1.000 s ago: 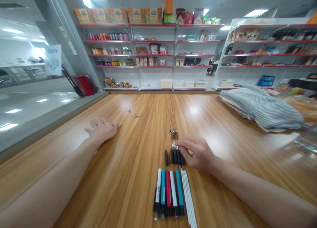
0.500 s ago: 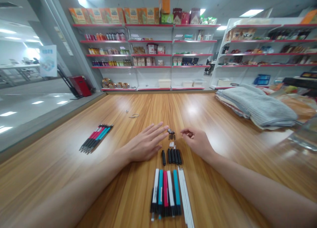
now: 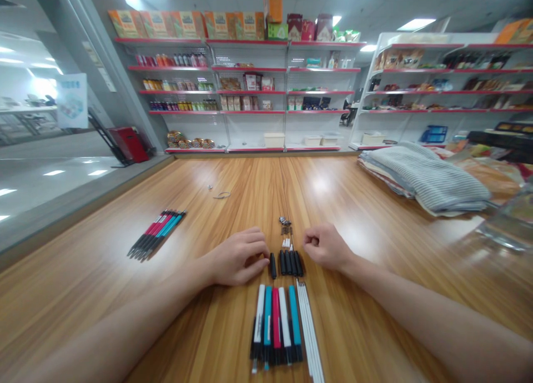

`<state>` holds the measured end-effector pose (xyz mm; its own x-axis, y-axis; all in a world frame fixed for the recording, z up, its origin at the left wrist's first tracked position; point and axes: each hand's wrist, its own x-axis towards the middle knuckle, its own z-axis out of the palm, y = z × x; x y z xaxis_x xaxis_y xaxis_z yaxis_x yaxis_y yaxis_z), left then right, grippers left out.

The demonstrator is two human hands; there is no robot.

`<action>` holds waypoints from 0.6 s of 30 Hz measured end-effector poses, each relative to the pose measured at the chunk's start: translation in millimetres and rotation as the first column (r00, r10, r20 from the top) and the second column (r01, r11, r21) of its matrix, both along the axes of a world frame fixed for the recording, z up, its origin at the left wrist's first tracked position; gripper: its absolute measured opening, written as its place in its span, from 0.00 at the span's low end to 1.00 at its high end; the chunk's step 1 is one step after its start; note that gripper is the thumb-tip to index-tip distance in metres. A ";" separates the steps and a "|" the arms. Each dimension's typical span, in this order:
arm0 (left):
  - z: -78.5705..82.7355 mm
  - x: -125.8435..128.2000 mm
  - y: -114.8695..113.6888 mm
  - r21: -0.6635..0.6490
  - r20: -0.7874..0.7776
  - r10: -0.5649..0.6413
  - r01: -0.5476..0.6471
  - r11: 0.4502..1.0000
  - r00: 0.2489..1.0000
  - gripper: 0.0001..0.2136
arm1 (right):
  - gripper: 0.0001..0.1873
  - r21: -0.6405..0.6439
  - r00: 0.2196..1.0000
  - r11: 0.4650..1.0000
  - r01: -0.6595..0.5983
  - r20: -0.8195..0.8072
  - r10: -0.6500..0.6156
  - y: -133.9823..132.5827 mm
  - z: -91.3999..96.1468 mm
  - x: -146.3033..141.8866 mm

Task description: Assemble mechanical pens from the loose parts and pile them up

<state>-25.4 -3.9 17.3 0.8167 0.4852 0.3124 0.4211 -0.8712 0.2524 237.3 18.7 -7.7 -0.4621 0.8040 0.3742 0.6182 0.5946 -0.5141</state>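
My left hand (image 3: 242,256) rests on the table with bent fingers, thumb apart from them. Its fingertips are beside a single black pen grip (image 3: 273,265), without a visible hold on it. My right hand (image 3: 327,245) is curled into a loose fist right of the small parts, and nothing shows in it. Between the hands lie several black grips (image 3: 290,262), small white pieces (image 3: 286,242), dark springs (image 3: 286,230) and shiny metal tips (image 3: 285,221). Nearer me are white, blue and pink pen barrels (image 3: 276,319) in a row, with white refills (image 3: 308,330) alongside.
Several assembled pens (image 3: 157,234) lie side by side at the left. A thin ring-like item (image 3: 222,195) and a tiny piece (image 3: 210,186) sit farther back. Folded striped cloth (image 3: 428,175) and a clear container (image 3: 510,219) occupy the right. Stocked shelves (image 3: 250,112) stand beyond the table.
My left hand has drawn back towards me from the metal tips, its outstretched fingers now bent near the single grip. My right hand has curled tighter and come slightly nearer.
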 end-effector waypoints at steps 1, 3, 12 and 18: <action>-0.3 1.8 -1.1 -0.008 -0.001 -0.006 0.006 1.000 1.000 0.04 | 0.07 0.005 0.999 1.000 -0.026 0.022 0.026 -0.6 0.1 0.7; -1.1 3.8 -2.3 -0.014 -0.007 -0.011 0.011 1.000 1.000 0.05 | 0.08 0.010 0.995 0.996 -0.083 0.057 0.082 -2.3 0.9 1.2; -3.5 4.2 -2.0 0.004 -0.012 -0.015 0.015 1.000 1.000 0.07 | 0.10 0.021 0.977 0.981 -0.194 0.097 0.191 -9.2 6.2 -1.4; -3.9 2.6 -1.1 0.005 0.005 -0.015 0.015 1.000 1.000 0.08 | 0.10 0.019 0.972 0.975 -0.222 0.082 0.220 -9.7 5.6 -0.4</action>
